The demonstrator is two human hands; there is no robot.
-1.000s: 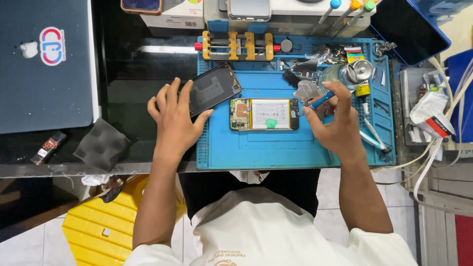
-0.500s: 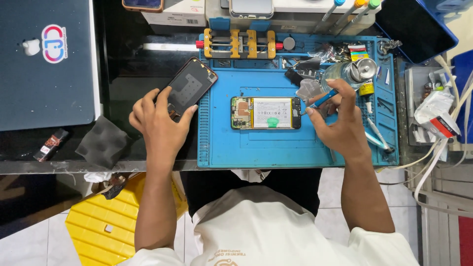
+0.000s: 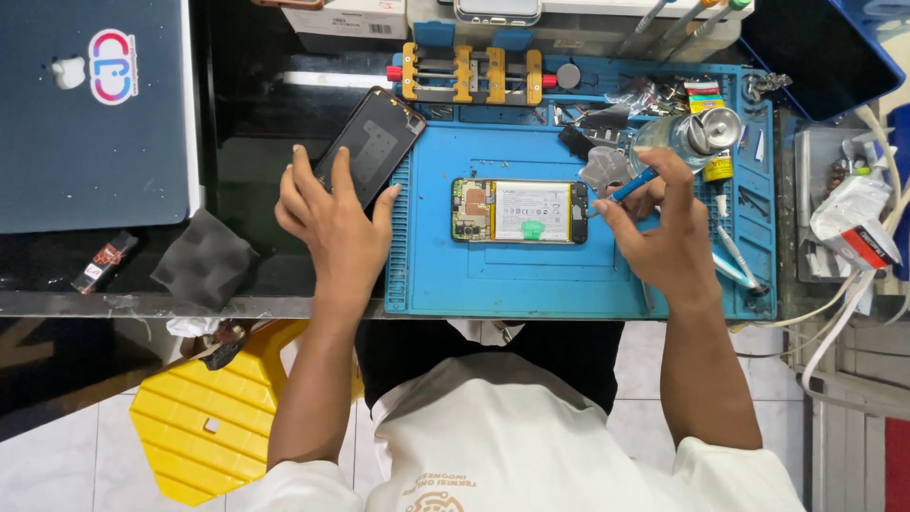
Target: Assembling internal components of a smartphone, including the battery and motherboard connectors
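The opened phone [image 3: 518, 210], one in all, lies face down in the middle of the blue mat [image 3: 531, 275] on the desk [image 3: 246, 123], its back already off and its battery and board bare. One dark back cover [image 3: 372, 142] rests at the mat's left edge, the left hand [image 3: 332, 223] lying on its lower end with fingers spread, gripping nothing. The right hand [image 3: 664, 237] pinches one blue-handled tool [image 3: 630, 186] at the phone's right end. The inside work looks just begun; nothing inside appears lifted out.

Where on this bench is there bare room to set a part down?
Bare blue mat lies in front of the opened phone, between the left hand and right hand. The mat's far right corner, around the glass bottle, is crowded with small parts.
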